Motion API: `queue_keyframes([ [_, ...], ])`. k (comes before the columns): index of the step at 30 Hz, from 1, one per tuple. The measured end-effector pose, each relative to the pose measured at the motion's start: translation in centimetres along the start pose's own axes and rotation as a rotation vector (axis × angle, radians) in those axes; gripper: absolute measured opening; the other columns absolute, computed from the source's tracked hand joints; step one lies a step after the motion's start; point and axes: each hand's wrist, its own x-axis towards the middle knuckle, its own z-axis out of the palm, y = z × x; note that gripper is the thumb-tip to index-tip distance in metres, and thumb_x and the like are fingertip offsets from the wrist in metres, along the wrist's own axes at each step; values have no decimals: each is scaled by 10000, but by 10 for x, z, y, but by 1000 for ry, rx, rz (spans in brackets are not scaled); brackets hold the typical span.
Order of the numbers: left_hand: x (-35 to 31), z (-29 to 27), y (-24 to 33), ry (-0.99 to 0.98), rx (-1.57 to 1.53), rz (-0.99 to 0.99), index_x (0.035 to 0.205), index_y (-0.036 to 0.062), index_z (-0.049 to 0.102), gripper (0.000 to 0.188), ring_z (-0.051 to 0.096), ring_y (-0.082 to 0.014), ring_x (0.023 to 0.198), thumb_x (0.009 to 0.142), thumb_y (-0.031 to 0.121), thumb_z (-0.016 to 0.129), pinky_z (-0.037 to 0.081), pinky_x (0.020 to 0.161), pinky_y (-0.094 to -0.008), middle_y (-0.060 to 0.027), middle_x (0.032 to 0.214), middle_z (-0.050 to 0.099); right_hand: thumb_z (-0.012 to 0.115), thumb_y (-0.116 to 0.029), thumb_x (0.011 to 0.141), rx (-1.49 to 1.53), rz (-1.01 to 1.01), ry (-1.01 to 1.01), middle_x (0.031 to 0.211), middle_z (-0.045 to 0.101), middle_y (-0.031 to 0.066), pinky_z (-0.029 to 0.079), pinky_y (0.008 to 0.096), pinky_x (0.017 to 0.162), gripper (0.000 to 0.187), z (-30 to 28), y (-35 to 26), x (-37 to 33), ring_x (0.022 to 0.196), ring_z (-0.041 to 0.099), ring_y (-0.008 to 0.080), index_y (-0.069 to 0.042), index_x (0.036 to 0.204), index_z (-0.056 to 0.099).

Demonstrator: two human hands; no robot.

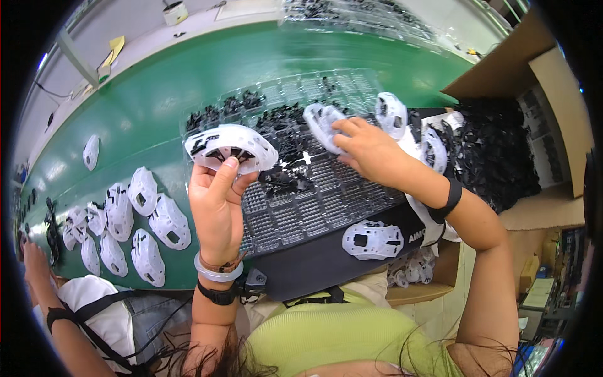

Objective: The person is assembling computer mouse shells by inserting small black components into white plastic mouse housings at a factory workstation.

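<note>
Seen from above, a person's left hand (217, 207) holds up a white plastic shell (235, 139) with black parts inside. The right hand (372, 149) grips a second white shell (321, 125) by its edge, over a clear compartmented tray (355, 193) partly filled with small black pieces (276, 122). More white shells (168, 221) lie on the green table (151, 100) at left. An open cardboard box (556, 94) heaped with black parts stands at right.

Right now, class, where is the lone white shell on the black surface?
In the head view, the white shell lies right of centre on the black surface, between the clear tray and the person's green top.
</note>
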Motion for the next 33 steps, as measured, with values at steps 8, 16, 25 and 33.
queue_keyframes([
  [8,1,-14,4,83,-126,28,1089,46,458,237,559,-159,934,857,67,501,501,765,-292,-58,1028,553,644,-55,687,-138,319,-51,1094,507,136,410,400,852,299,-25,-34,-48,1051,459,336,-36,957,519],
  [16,-5,-5,3,58,-130,-22,1089,33,457,228,562,-167,939,865,64,481,517,747,-296,-67,1016,561,592,-107,740,165,73,-9,821,515,73,457,343,689,182,-20,-79,2,837,538,248,-61,901,521],
  [25,-6,2,-4,37,-47,-78,1046,-25,506,225,587,-160,864,828,10,549,510,746,-275,-93,967,585,599,-107,768,540,346,86,724,578,92,456,316,601,112,-2,-68,22,663,568,196,-17,833,586],
  [33,-15,9,-10,-88,39,-97,1062,-49,515,276,575,-149,883,808,25,594,478,771,-275,-104,996,584,591,-72,806,1125,475,218,727,607,43,434,222,570,111,-33,-97,43,650,533,70,36,832,595],
])
